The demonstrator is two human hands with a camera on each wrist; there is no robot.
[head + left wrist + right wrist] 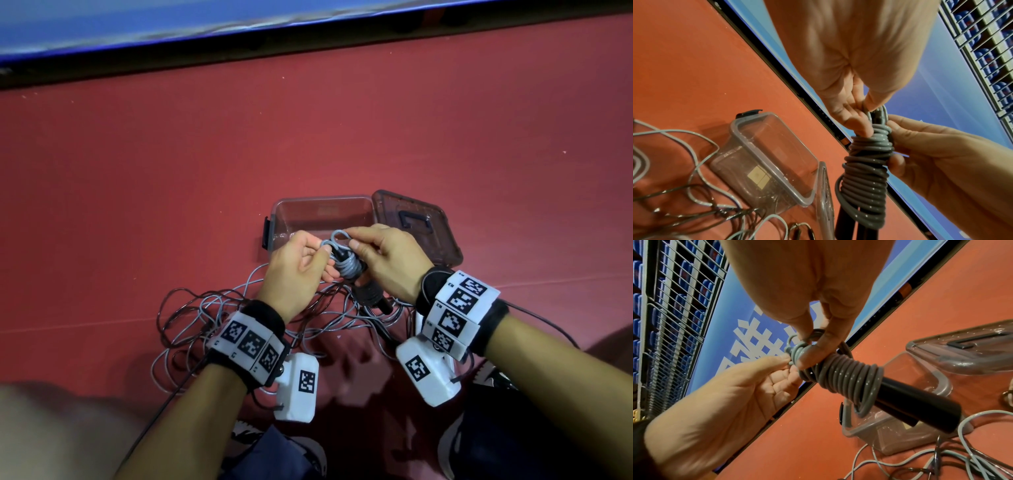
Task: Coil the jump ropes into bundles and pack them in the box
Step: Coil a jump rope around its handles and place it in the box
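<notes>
A grey jump rope (346, 265) is wound in tight turns round its black handles (916, 405), and both hands hold this bundle (867, 162) above the floor, just in front of the clear box (320, 214). My left hand (301, 263) pinches the rope end at the top of the bundle (795, 356). My right hand (380, 253) pinches a small loop of rope (340, 236) at that same top end, thumb pressed on the coils (807, 356). The handles' lower ends stick out below the coils.
The box's smoky lid (416, 228) lies open to its right on the red floor. Loose grey and dark ropes (212, 318) lie tangled under my wrists. A blue board (205, 20) runs along the far edge. Shoes (452, 445) and a knee lie near.
</notes>
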